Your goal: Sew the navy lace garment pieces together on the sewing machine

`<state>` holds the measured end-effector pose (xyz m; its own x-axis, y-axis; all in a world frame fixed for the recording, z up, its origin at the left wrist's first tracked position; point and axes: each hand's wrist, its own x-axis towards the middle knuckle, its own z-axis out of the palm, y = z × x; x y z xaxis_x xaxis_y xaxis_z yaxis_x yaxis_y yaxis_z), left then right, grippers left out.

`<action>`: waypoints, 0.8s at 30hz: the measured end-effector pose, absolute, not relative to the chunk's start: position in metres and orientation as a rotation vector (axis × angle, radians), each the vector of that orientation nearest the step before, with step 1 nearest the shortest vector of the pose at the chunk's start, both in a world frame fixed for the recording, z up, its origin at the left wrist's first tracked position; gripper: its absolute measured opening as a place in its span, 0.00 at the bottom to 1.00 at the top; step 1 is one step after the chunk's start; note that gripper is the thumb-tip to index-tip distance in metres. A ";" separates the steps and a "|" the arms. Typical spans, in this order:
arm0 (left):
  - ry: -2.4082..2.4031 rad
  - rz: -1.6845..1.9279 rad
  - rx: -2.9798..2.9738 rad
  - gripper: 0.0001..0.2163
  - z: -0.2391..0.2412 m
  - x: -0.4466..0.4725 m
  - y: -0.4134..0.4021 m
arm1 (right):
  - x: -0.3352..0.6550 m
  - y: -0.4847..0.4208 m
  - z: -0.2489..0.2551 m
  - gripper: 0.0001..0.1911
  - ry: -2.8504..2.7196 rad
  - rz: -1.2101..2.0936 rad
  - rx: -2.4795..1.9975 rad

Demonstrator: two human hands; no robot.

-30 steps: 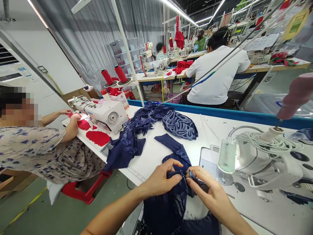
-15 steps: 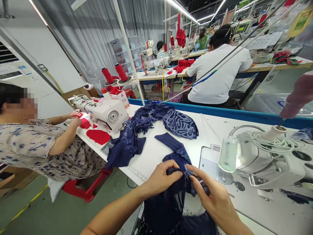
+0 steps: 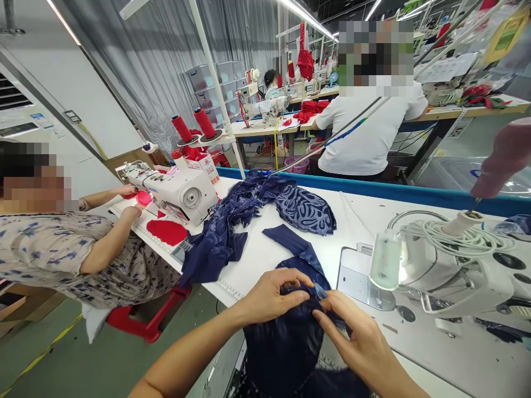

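Shiny navy fabric hangs over the table's front edge, with a strip of it running up onto the tabletop. Its upper edge is pinched between the thumb and fingers of my left hand. Close beside it, my right hand grips the same fabric between thumb and forefinger. A small lighter blue patterned bit shows between my two hands. Beyond them lie a heap of navy fabric pieces and a navy piece with a pale leaf-like pattern.
A white sewing machine stands at my right. To the left, a co-worker handles red fabric at another sewing machine. Red thread cones stand on a pole. Ahead, a person in a white shirt sits facing away.
My right hand has shifted slightly left and turned, drawing closer to my left hand; the lighter blue bit now shows more. The co-worker's hands have moved with the red fabric.
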<state>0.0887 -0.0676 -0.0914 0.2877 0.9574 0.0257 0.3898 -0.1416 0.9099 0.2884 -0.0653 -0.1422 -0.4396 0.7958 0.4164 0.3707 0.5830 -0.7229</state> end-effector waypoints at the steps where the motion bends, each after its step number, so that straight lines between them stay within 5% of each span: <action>1: 1.242 0.822 1.714 0.07 -0.091 0.088 -0.067 | 0.290 -0.065 -0.142 0.06 -2.038 0.692 -0.928; 12: 1.372 0.894 1.900 0.03 -0.102 0.099 -0.074 | 0.296 -0.063 -0.141 0.19 -1.727 1.034 -1.239; 24: 1.387 0.900 1.889 0.03 -0.101 0.110 -0.072 | 0.293 -0.066 -0.128 0.13 -1.688 0.890 -1.111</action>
